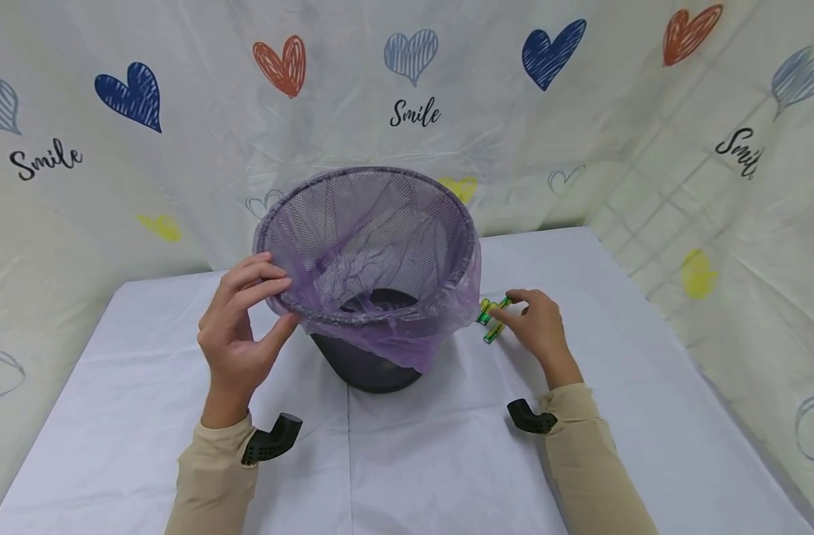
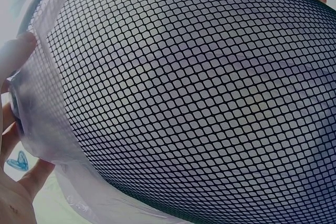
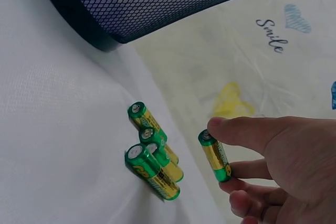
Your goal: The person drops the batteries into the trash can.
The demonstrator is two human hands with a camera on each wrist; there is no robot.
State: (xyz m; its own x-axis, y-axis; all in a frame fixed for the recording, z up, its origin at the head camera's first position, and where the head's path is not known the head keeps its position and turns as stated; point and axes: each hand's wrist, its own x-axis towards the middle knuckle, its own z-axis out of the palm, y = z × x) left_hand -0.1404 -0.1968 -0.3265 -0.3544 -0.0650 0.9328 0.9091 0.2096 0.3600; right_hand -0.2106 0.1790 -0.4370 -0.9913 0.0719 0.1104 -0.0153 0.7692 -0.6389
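A black mesh wastebasket (image 1: 373, 375) stands on the table, tilted slightly, with a thin purple plastic bag (image 1: 440, 327) lining it and folded over its rim. My left hand (image 1: 240, 342) holds the rim at its near left, thumb below and fingers on the bag's edge. In the left wrist view the basket's mesh wall (image 2: 184, 87) fills most of the picture. To the right of the basket, my right hand (image 1: 539, 327) pinches a green and gold battery (image 3: 215, 156) between thumb and fingers. Several more such batteries (image 3: 153, 174) lie close together on the table beneath it.
A white cloth (image 1: 434, 461) covers the table. Behind and to the right hangs a pale curtain (image 1: 487, 141) printed with hearts and "Smile". Black curved devices (image 1: 273, 440) are worn at both wrists.
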